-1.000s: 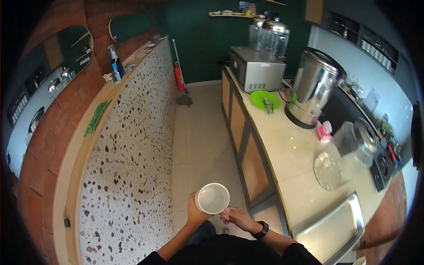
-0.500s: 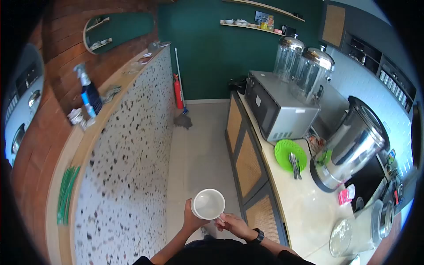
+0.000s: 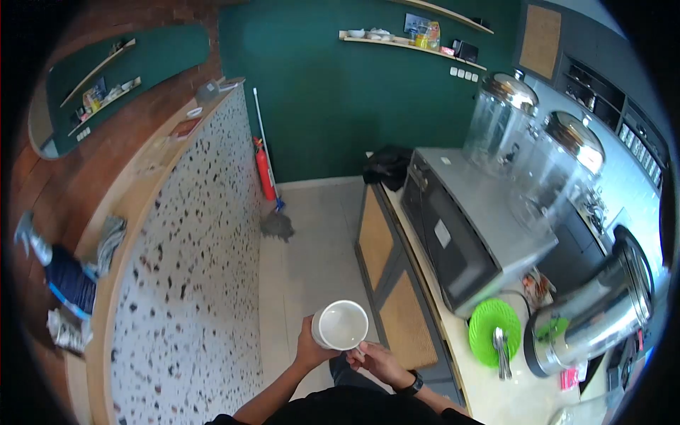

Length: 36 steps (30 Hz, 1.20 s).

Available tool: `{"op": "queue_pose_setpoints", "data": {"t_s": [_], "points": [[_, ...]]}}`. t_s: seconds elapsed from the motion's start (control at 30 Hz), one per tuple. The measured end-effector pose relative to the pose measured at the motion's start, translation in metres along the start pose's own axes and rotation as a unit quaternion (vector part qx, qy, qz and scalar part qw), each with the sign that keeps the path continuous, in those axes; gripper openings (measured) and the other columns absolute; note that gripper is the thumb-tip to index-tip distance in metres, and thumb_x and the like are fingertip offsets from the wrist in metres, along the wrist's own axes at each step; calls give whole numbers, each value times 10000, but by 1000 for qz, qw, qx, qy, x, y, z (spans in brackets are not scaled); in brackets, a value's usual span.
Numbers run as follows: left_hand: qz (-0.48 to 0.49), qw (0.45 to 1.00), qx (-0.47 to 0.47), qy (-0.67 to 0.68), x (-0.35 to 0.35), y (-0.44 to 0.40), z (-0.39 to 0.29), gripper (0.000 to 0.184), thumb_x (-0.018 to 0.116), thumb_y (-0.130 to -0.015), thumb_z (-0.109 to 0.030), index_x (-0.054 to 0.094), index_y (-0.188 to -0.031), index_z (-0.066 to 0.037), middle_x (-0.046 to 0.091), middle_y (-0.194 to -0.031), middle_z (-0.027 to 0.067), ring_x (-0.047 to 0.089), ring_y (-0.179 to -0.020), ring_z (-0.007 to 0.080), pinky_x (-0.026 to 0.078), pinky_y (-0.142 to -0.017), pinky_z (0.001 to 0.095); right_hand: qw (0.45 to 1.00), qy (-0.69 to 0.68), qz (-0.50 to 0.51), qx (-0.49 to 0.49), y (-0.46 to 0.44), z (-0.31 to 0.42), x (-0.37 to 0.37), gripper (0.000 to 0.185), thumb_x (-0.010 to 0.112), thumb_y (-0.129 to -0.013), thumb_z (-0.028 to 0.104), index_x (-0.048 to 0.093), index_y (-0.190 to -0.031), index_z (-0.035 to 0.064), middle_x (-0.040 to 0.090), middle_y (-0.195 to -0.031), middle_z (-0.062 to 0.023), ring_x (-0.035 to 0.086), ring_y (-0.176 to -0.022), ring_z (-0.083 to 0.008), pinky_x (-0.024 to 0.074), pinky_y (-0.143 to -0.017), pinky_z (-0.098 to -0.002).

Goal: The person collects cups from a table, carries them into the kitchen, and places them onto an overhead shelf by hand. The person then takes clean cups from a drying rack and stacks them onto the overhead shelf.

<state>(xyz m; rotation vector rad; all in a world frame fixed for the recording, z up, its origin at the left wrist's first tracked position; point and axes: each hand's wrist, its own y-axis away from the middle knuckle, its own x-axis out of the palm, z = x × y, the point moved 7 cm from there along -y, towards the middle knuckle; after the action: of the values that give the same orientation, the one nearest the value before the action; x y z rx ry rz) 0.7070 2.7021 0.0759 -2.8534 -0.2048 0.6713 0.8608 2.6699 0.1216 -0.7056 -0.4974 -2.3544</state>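
A white mug (image 3: 341,326) is held upright in front of my body, over the walkway floor. My left hand (image 3: 312,347) wraps round its left side. On the lower right, my right hand (image 3: 375,361) is closed on the mug's handle, and a dark watch sits on that wrist. Looking down through the rim I see a pale inside; whether it holds clear liquid I cannot tell.
A speckled half wall (image 3: 191,255) runs along the left, with a spray bottle (image 3: 67,280) on its ledge. The right counter carries a microwave (image 3: 467,227), glass dispensers (image 3: 559,177), a green plate (image 3: 489,333) with cutlery and a steel urn (image 3: 602,312). A fire extinguisher (image 3: 264,170) and broom stand ahead.
The view has moved forward along the walkway: the microwave, plate and spray bottle now appear nearer and lower. Both hands keep their hold on the mug.
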Motion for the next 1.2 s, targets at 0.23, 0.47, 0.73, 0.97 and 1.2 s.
{"op": "queue_pose_setpoints", "data": {"t_s": [0.23, 0.47, 0.73, 0.97, 1.2], "points": [[-20, 998, -42, -33, -8, -182, 42, 889, 892, -495, -256, 406, -1192, 8, 572, -1127, 172, 590, -1057, 296, 477, -874, 383, 997, -8, 48, 58, -176, 85, -66, 370, 415, -981, 402, 451, -772, 99, 455, -826, -11, 455, -793, -138, 393, -731, -274], [-120, 992, -48, -10, -46, -326, 88, 853, 869, -511, -192, 382, -1183, 6, 560, -1104, 173, 590, -1037, 278, 476, -862, 369, 993, 34, 85, 69, -340, 154, -89, 361, 388, -997, 374, 435, -762, 104, 448, -812, -9, 447, -775, -143, 385, -724, -275], [-125, 991, -37, 11, -80, -525, 171, 819, 876, -508, -212, 410, -1148, -2, 575, -1066, 159, 601, -1004, 289, 486, -831, 376, 993, 43, 91, 65, -545, 217, -130, 365, 384, -999, 377, 422, -750, 113, 440, -792, -4, 433, -751, -137, 382, -719, -269], [-25, 999, -15, 16, -90, -727, 229, 830, 877, -496, -225, 416, -1153, -12, 559, -1091, 166, 576, -1047, 298, 466, -862, 389, 999, 23, 14, 33, -705, 293, -168, 383, 411, -986, 410, 422, -745, 113, 423, -775, 4, 423, -767, -131, 371, -717, -271], [122, 990, -25, 72, -28, -891, 260, 894, 889, -491, -247, 386, -1189, -4, 560, -1131, 171, 578, -1063, 293, 470, -878, 384, 995, -16, -80, -62, -787, 371, -237, 380, 420, -983, 398, 410, -741, 104, 415, -778, -2, 412, -774, -137, 364, -703, -272]]}}
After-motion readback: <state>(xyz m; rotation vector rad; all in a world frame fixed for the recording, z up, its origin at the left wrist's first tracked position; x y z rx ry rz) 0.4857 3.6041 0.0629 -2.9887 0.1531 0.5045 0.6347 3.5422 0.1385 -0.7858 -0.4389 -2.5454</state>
